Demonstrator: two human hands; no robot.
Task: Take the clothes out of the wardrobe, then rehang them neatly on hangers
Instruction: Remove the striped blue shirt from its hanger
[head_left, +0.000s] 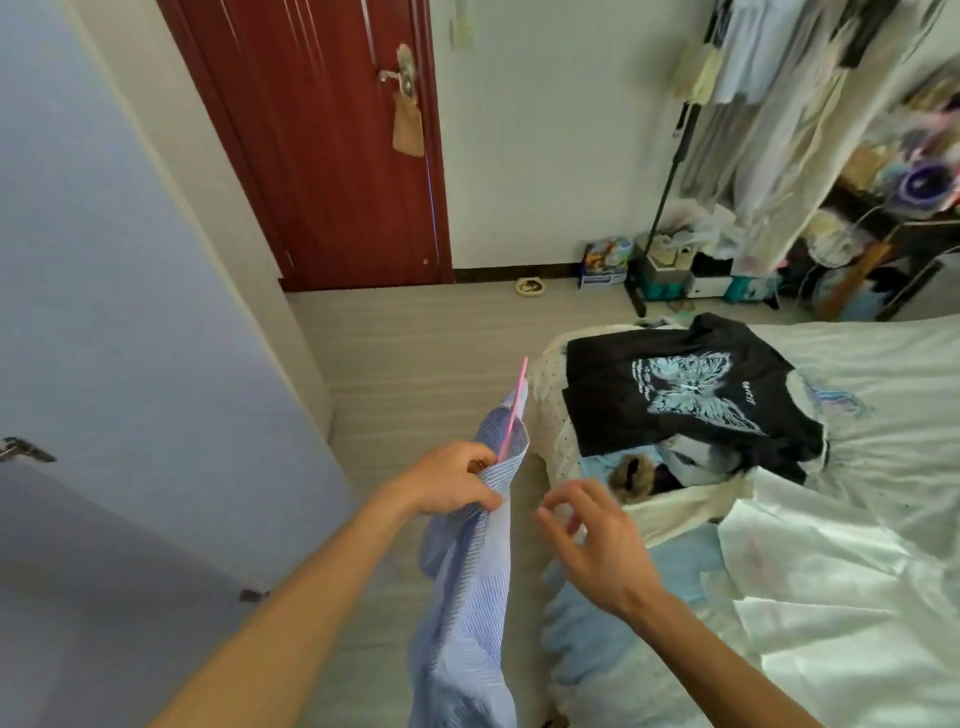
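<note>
At lower centre of the frame, the left hand (457, 480) grips the top of a blue striped shirt (467, 597), a pink hanger (514, 410) poking up from it, probably so it drapes straight; the right hand (597, 545) hovers just beside, fingers (551, 520) loose, holding nothing. A black butterfly T-shirt (685, 400) lies on the bed (857, 519) at right
</note>
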